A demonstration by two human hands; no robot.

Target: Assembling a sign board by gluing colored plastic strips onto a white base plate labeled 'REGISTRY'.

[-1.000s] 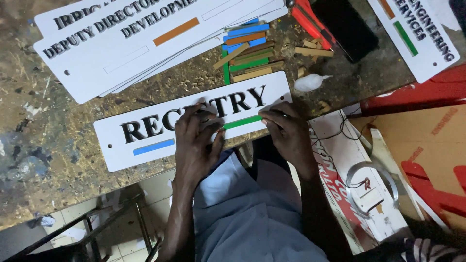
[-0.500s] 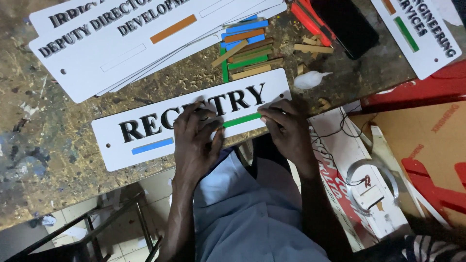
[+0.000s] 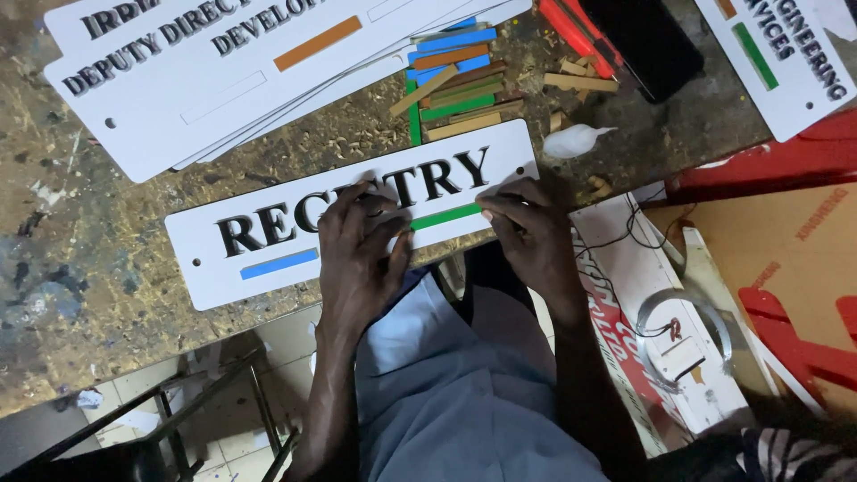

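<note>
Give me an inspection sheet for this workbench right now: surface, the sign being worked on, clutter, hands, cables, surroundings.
Surface: worn workbench, paint-stained, strewn with wood shavings.
Job's things: long white sign plate with black raised letters, a blue strip and a green strip along its lower part.
Clutter: stack of white signs at top left; loose coloured strips; another white sign at top right; a red tool.
Grippers: left hand presses on the letters; right hand is at the green strip's end.
Cables: thin black wires on a white board at right.
Surroundings: cardboard, tiled floor below.
</note>
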